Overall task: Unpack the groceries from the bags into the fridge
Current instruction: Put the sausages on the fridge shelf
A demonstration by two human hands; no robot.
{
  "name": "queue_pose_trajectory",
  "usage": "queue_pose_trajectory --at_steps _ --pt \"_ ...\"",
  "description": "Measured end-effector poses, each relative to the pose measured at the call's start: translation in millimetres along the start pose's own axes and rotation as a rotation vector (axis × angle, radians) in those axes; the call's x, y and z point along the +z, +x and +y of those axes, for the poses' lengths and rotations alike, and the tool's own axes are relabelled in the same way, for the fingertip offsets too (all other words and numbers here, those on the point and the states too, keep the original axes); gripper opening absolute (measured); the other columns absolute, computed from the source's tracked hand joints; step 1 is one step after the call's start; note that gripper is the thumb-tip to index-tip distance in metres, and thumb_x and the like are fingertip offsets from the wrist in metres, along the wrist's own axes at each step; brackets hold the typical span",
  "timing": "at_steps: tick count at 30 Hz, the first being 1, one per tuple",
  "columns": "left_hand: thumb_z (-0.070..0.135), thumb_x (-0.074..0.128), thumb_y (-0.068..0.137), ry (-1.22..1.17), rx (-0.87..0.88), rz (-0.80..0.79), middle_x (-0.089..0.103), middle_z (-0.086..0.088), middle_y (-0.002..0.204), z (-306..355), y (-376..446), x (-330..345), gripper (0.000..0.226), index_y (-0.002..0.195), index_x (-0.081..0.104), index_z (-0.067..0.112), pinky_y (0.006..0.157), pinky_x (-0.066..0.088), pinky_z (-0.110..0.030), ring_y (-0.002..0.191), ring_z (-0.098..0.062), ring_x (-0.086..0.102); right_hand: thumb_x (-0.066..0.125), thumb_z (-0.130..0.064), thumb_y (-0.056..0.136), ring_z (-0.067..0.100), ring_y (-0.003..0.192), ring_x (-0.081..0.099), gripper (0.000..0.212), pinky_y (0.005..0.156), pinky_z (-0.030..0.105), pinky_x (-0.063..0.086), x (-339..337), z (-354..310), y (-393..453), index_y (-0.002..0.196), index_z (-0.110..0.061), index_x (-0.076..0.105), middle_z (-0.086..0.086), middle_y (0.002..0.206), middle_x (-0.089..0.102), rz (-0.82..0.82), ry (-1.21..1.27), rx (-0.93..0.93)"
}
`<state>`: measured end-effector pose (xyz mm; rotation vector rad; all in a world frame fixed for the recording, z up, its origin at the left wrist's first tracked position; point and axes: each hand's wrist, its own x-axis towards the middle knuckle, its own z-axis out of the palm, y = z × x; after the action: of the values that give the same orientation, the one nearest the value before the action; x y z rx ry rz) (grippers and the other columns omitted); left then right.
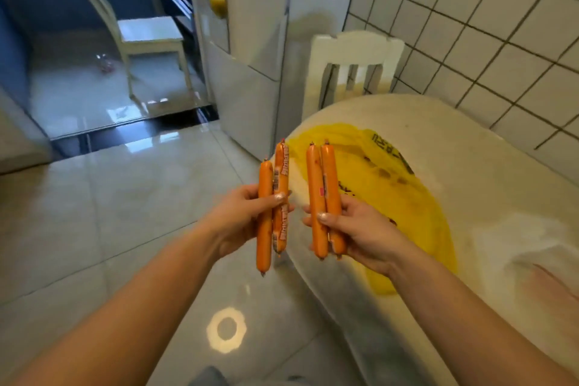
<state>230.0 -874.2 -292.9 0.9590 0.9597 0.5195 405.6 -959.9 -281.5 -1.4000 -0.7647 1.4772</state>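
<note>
The left hand (242, 216) grips two wrapped sausages (272, 204) upright at mid-length; the right hand (351, 229) clamps two more sausages (324, 197), over the worktop (470, 166) edge and its yellow bag (391, 191). They look light, fairly stiff and slick-skinned, so mid-length grips suit. The fridge (250, 41) stands ahead.

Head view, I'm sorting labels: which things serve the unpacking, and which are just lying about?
Job: sausages in the left hand (sausages); sausages in the right hand (sausages); yellow bag; fridge.
Lying about: white chair; far chair; table.
</note>
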Motion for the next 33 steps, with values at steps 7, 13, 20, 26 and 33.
queue_pose_trajectory --at_steps 7,13,20,26,33 --pt "0.016 0.059 0.090 -0.057 0.085 0.242 0.072 -0.003 0.095 28.0 -44.3 -152.2 0.015 0.104 0.062 0.014 0.072 0.056 -0.035 0.087 -0.015 0.070 0.061 -0.008 0.087 0.021 0.096 0.068 0.026 0.082 0.050 0.055 153.0 -8.0 72.0 0.109 -0.020 0.058 0.001 0.100 0.072 -0.207 -0.103 0.070" --pt "0.013 0.058 0.090 -0.174 0.185 0.361 0.070 -0.006 0.104 53.5 -52.3 -247.4 0.021 0.110 0.059 0.018 0.085 0.053 -0.041 0.096 -0.017 0.068 0.059 -0.006 0.088 0.020 0.099 0.067 0.031 0.083 0.050 0.055 236.9 -21.7 136.2 0.116 -0.019 0.055 0.003 0.107 0.069 -0.327 -0.138 0.078" --pt "0.012 0.059 0.089 -0.208 0.213 0.435 0.069 -0.005 0.105 102.0 0.9 -340.8 0.021 0.109 0.059 0.018 0.090 0.051 -0.046 0.097 -0.020 0.068 0.060 -0.007 0.088 0.022 0.097 0.067 0.028 0.077 0.046 0.057 311.3 -53.5 246.7 0.109 -0.024 0.054 0.004 0.109 0.067 -0.382 -0.118 0.067" --pt "0.014 0.059 0.089 -0.209 0.236 0.447 0.071 -0.004 0.102 192.7 78.6 -417.8 0.020 0.108 0.060 0.018 0.087 0.053 -0.044 0.094 -0.018 0.069 0.060 -0.009 0.087 0.020 0.093 0.068 0.027 0.070 0.042 0.057 361.6 -115.0 364.5 0.106 -0.028 0.054 0.002 0.106 0.068 -0.409 -0.048 0.049" --pt "0.015 0.058 0.090 -0.203 0.306 0.405 0.072 -0.008 0.099 296.2 181.0 -481.1 0.021 0.111 0.059 0.016 0.076 0.055 -0.037 0.092 -0.018 0.070 0.063 -0.012 0.076 0.021 0.096 0.068 0.037 0.071 0.045 0.057 398.7 -198.7 475.7 0.112 -0.014 0.057 0.006 0.101 0.071 -0.405 0.034 -0.077"
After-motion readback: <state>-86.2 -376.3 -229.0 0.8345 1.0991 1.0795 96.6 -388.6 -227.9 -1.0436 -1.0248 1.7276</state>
